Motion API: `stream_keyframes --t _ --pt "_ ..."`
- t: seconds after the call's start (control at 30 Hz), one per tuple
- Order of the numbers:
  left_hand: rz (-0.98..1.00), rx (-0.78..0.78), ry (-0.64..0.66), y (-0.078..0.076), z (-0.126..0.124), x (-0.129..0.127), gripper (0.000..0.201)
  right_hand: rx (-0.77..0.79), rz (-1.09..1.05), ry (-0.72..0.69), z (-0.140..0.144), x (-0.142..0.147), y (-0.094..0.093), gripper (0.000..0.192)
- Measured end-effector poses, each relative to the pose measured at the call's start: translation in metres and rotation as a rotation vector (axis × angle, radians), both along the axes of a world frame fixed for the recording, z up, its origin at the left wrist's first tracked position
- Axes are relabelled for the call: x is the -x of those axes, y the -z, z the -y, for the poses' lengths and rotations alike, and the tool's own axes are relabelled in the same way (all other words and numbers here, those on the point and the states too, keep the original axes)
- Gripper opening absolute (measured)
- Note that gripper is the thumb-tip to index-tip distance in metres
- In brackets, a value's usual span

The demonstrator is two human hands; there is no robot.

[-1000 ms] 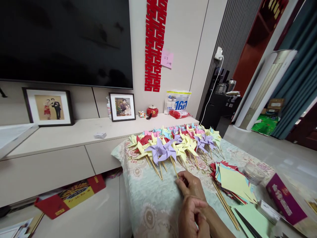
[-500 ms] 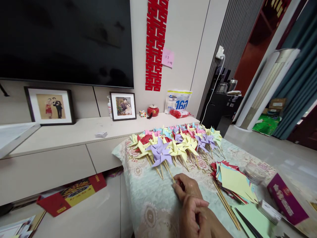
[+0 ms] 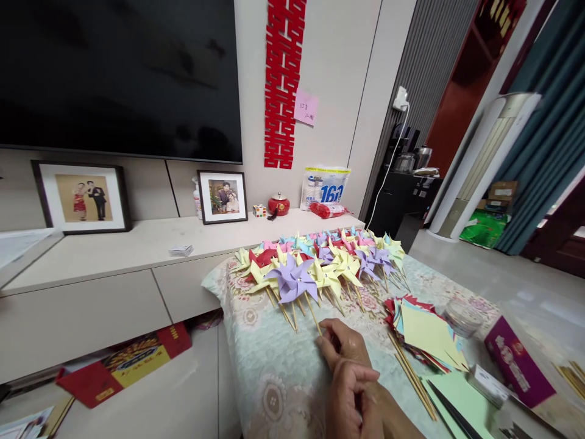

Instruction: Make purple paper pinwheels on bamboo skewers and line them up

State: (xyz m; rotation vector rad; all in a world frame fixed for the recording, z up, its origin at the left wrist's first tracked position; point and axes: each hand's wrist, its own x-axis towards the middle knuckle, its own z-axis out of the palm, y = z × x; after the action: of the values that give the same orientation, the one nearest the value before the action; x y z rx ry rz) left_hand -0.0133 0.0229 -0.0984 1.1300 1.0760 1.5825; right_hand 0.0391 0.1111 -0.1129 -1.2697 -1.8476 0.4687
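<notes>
My right hand reaches in from the lower right. Its thumb and forefinger pinch the lower end of a thin wooden stick. That stick carries a purple paper pinwheel, its head tilted away at the front of a large group. My left hand is close in front of my right wrist, empty, its fingers loosely bent and apart; whether it touches the wrist I cannot tell. Behind the purple one, several pinwheels in yellow, red, pink, blue and purple lie with their sticks towards me on the flowered tablecloth.
To my right are a stack of coloured paper squares, loose sticks, black scissors, a small white box, a round clear container and a purple-white box. A low white cabinet stands behind the table.
The view has shifted slightly to the right, so everything sits a little further left. Both hands and the purple pinwheel keep nearly the same pose.
</notes>
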Motion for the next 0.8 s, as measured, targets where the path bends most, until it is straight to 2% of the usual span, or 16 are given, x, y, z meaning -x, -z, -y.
stream_keyframes --t 0.2,0.4,0.8 --pt "0.038 -0.023 0.019 0.003 -0.004 -0.004 0.024 -0.111 0.018 0.165 -0.008 -0.030 -0.008 0.023" --pt "0.042 -0.024 -0.019 0.008 -0.006 -0.010 0.027 -0.087 0.066 0.348 -0.018 -0.065 -0.007 0.024" --pt "0.022 0.002 0.002 0.012 -0.006 -0.010 0.024 -0.005 0.152 0.377 -0.029 -0.064 -0.007 0.021"
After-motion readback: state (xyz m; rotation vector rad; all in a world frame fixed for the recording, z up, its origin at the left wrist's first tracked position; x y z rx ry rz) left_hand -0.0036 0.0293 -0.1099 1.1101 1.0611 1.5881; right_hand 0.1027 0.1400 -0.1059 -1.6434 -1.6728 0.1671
